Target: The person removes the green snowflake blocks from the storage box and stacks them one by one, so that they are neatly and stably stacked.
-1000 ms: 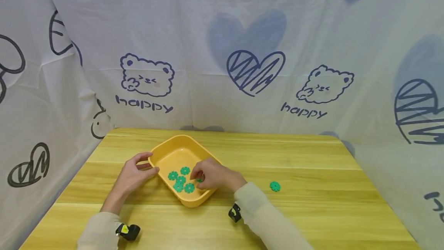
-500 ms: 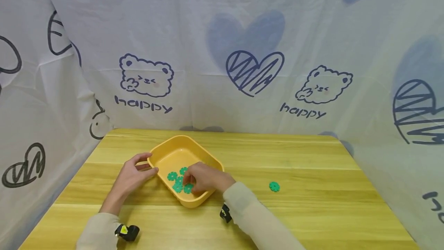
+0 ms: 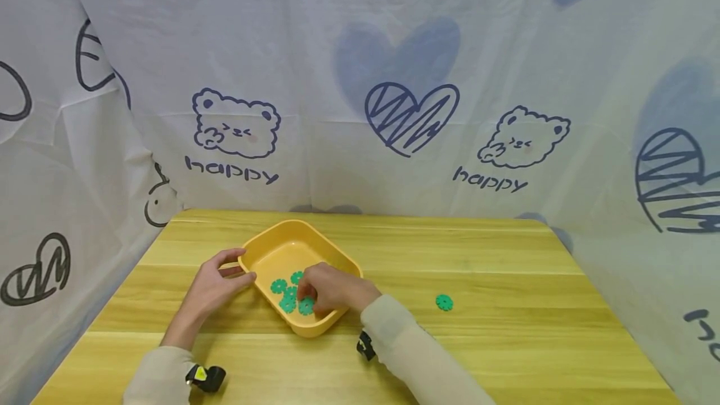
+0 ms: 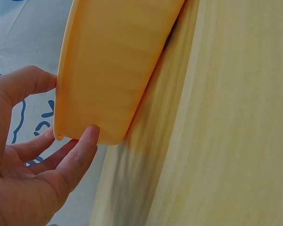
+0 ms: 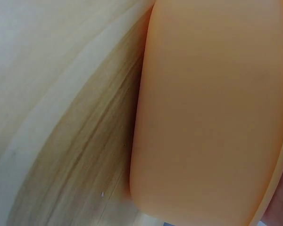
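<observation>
The yellow plastic basin [image 3: 326, 247] sits on the table with several green snowflake discs [image 3: 279, 286] in its near part. At the basin's left corner my left hand [image 3: 215, 284] grips it, fingers spread along the rim and outer wall; in the left wrist view the left hand [image 4: 42, 155] touches the wall with thumb and fingers. My right hand [image 3: 332, 289] reaches inside, its curled fingers pinching one green snowflake disc [image 3: 306, 306]; the thumb's tip is mostly hidden. In the right wrist view the basin wall [image 5: 207, 113] covers nearly all of that hand.
One more green snowflake disc [image 3: 444, 302] lies alone on the wooden table [image 3: 506, 342], right of the basin. A white printed cloth [image 3: 332, 161] hangs behind the table and along its sides. Each wrist carries a small black camera [image 3: 208, 378].
My right hand has moved left and deeper among the discs, and one disc has shifted slightly at its fingers. The left hand has stayed on the basin's corner.
</observation>
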Available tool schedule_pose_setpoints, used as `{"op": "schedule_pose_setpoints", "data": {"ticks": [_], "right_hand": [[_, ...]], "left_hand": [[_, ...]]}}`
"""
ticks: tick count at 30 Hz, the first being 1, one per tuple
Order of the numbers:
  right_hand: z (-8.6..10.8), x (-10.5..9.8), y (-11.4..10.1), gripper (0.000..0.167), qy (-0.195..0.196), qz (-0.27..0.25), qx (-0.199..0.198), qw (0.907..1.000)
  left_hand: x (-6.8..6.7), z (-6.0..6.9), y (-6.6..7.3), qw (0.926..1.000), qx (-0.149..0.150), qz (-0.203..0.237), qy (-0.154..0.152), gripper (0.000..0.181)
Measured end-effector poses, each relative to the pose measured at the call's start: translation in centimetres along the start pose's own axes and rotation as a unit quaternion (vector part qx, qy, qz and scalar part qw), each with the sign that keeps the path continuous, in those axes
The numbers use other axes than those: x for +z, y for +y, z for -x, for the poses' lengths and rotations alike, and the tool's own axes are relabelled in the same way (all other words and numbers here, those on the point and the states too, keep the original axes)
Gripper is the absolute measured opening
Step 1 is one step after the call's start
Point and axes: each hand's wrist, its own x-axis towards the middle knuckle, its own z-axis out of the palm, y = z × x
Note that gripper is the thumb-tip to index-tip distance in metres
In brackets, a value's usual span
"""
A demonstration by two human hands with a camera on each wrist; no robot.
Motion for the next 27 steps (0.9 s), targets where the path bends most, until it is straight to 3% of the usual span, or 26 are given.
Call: {"op": "schedule_pose_setpoints", "data": {"ticks": [19, 27], "right_hand": [[-0.20, 0.13, 0.32, 0.031, 0.008, 0.052, -0.027, 0.9982], [0.22, -0.39, 0.15, 0.027, 0.015, 0.022, -0.036, 0.9990]], "left_hand": [[-0.03, 0.19, 0.01, 1.0000, 0.002, 0.004, -0.001, 0.071], [-0.02, 0.18, 0.14, 1.0000, 0.002, 0.001, -0.001, 0.069]]}}
